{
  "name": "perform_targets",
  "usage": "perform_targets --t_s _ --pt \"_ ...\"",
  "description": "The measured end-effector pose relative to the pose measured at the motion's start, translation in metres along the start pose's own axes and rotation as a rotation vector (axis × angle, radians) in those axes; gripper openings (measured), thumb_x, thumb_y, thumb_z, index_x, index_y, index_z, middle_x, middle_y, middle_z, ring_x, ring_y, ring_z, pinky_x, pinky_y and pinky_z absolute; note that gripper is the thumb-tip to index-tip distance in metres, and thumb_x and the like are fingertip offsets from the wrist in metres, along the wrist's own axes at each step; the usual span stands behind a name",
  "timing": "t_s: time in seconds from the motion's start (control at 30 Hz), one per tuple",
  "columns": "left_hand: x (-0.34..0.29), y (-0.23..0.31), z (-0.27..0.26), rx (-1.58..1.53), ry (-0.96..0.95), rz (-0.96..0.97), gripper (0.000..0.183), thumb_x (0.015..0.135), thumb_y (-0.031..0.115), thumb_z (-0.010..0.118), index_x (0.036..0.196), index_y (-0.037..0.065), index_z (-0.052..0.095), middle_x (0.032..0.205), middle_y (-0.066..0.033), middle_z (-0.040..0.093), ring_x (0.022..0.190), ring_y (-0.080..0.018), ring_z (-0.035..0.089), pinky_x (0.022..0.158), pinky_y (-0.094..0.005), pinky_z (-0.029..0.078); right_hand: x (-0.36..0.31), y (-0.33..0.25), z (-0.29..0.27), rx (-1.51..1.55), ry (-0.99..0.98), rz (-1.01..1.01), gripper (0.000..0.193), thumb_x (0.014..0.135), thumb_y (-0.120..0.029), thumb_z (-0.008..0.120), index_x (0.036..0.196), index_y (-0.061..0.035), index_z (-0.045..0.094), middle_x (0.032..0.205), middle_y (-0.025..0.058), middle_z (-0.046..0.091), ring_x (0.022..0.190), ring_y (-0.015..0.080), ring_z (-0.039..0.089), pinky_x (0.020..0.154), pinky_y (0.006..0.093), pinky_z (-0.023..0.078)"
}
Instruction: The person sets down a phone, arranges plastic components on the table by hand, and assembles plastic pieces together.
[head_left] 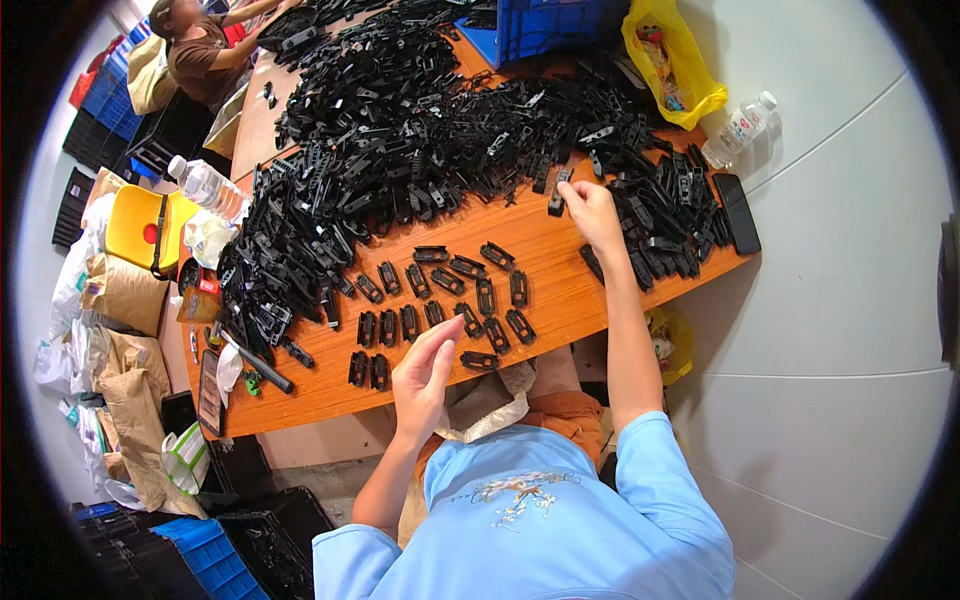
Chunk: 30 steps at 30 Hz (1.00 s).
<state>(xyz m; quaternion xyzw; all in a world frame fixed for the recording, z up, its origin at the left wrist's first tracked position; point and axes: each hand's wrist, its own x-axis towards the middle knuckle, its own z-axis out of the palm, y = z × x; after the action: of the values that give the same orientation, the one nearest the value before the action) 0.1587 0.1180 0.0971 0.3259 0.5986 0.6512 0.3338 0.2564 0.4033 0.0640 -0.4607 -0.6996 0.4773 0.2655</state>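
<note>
With thumb and fingers pinched, my right hand (597,218) grips one end of a small black plastic part (556,203) at the front edge of a large heap of black parts (440,110). My left hand (424,378) is over the table's near edge, fingers stretched out and nothing visible in it. Just beyond its fingertips lies a loose group of oblong black plastic housings (486,296), spaced apart on the wood. Several face up and show a hollow middle. One housing (479,360) lies right beside the left fingertips.
The wooden table (400,262) also bears a phone (737,214) at right and another phone (211,392) at left. Bottles (740,130) stand at both sides. A yellow bag (668,65) and blue crate (560,35) are at the back. Another person (205,60) works far left.
</note>
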Motion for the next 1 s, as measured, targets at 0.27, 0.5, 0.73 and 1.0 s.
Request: perform_targets --t_s 0.27,0.5,0.73,1.0 --pt "0.036 0.008 0.038 -0.125 -0.087 -0.045 0.032 0.092 0.011 0.049 0.121 -0.001 0.048 0.113 -0.0108 0.057 0.1 -0.0155 0.055 0.087 -0.0292 0.045 -0.097 -0.048 -0.011 0.339 -0.535 -0.151 0.019 0.088 -0.019 0.056 0.082 -0.0004 0.055 0.073 -0.0045 0.052 0.064 0.0022 0.044 0.056 0.0197 0.037" --pt "0.032 0.0 0.046 -0.189 -0.176 -0.1 0.028 0.088 0.009 0.056 0.114 0.001 0.055 0.105 -0.0046 0.056 0.087 -0.0093 0.055 0.078 -0.0229 0.045 -0.131 -0.054 -0.015 0.012 -0.562 -0.36 0.009 0.084 -0.009 0.056 0.083 -0.0016 0.052 0.074 -0.0002 0.046 0.066 0.0061 0.046 0.056 0.0214 0.039" --pt "-0.015 -0.016 0.037 -0.028 -0.289 -0.16 0.034 0.091 0.011 0.05 0.122 -0.002 0.049 0.12 -0.0108 0.051 0.108 -0.0164 0.051 0.09 -0.0288 0.043 -0.176 -0.022 -0.002 0.361 -0.462 -0.12 0.015 0.08 -0.01 0.062 0.086 0.002 0.056 0.077 0.0054 0.049 0.068 0.0118 0.054 0.059 0.0255 0.045" --pt "-0.039 -0.017 0.019 -0.254 -0.032 -0.343 0.03 0.09 0.009 0.051 0.118 -0.002 0.051 0.105 -0.0138 0.061 0.09 -0.0175 0.061 0.082 -0.0298 0.049 -0.152 -0.008 -0.001 0.081 -0.247 -0.386 0.014 0.077 -0.003 0.063 0.091 -0.0022 0.061 0.086 0.0078 0.055 0.076 0.0173 0.058 0.064 0.0268 0.047"
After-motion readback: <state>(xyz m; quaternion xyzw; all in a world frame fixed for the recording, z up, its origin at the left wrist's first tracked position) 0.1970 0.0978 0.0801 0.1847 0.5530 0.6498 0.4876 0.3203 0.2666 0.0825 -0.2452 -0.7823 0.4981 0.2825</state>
